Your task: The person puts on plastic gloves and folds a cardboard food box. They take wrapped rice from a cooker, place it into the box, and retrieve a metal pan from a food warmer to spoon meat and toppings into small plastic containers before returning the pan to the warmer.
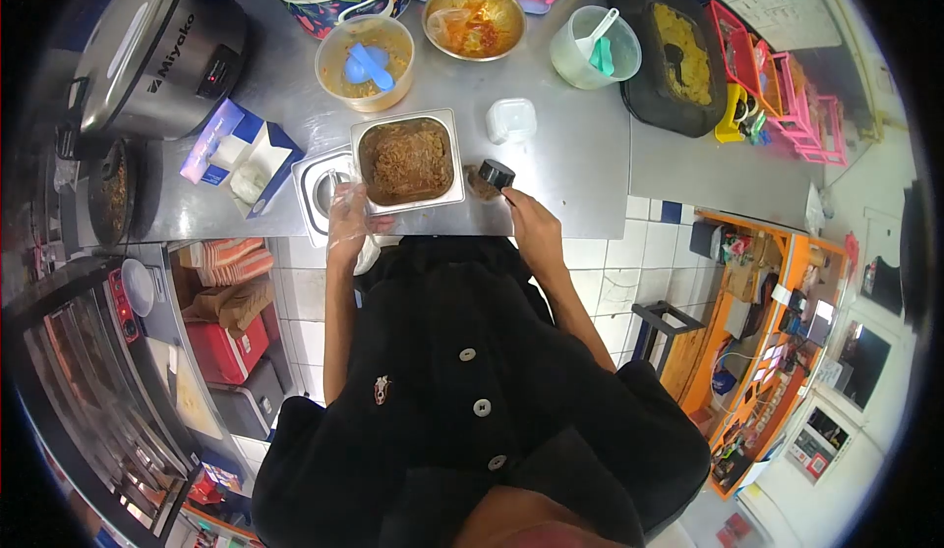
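Head view: steel counter point(580, 179), under & ahead of both hands.
Cooker: Miyako unit point(172, 71), well L of & beyond L hand.
Black pan: point(634, 66) w/ yellow food, well R of & beyond R hand.
Floral pot: point(339, 9) beyond L hand, past the clear tub.
Steel pan: point(458, 182) btwn the hands, brown shredded food point(403, 155) inside; near-L corner right by L fingers.
Clear tub: point(324, 84) beyond L hand, past steel pan, blue scoop point(369, 66) inside.
Carton: blue/white point(275, 162), L of & a bit beyond L hand.
Steel lid: point(311, 204) just L of L hand, next to steel pan.
L hand: point(348, 219) looks like clear plastic glove; fingers at pan corner, can't tell if pinching or just touching.
R hand: point(536, 229) just R of steel pan, fingers pinching a black scoop point(498, 172).
White container: point(511, 120) beyond R hand, near scoop.
Brown bits: point(479, 186) just L of R fingertips, by scoop; too small to make out.
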Action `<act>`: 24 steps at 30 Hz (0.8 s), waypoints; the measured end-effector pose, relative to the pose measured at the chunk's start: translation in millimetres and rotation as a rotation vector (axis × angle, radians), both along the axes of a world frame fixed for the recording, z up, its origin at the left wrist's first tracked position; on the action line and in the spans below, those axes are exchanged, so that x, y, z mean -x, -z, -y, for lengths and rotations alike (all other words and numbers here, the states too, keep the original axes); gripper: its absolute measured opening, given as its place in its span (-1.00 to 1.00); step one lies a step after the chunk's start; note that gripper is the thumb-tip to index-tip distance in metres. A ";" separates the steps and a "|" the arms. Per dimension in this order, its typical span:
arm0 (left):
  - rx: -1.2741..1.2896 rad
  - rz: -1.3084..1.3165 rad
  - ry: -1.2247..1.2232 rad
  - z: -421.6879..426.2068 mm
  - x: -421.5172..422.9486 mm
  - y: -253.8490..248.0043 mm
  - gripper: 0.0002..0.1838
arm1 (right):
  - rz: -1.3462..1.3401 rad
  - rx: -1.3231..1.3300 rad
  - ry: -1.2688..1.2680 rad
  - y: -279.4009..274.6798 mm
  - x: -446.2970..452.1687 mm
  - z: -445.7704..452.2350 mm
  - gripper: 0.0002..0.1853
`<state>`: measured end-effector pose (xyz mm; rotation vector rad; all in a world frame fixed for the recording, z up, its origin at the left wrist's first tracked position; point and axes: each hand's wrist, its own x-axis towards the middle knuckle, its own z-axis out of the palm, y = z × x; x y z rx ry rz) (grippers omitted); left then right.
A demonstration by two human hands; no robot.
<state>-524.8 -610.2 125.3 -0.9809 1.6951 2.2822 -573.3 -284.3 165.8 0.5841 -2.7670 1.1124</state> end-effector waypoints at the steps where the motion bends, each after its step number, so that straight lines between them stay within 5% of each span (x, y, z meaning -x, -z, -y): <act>1: 0.005 -0.009 -0.001 -0.7 0.0 -0.4 -0.54 | 0.001 0.011 0.020 0.2 1.3 -1.9 -0.74; 16: 0.093 -0.065 0.004 3.3 6.0 -2.9 -0.51 | 0.108 0.124 0.085 -23.1 41.7 5.2 -0.82; 22: 0.217 -0.074 0.044 16.2 8.1 9.9 -0.50 | 0.192 -0.036 -0.365 -3.5 126.4 8.6 -0.80; 24: 0.294 -0.100 0.044 18.0 9.2 7.2 -0.50 | 0.421 -0.065 -0.489 0.7 141.8 13.7 -0.78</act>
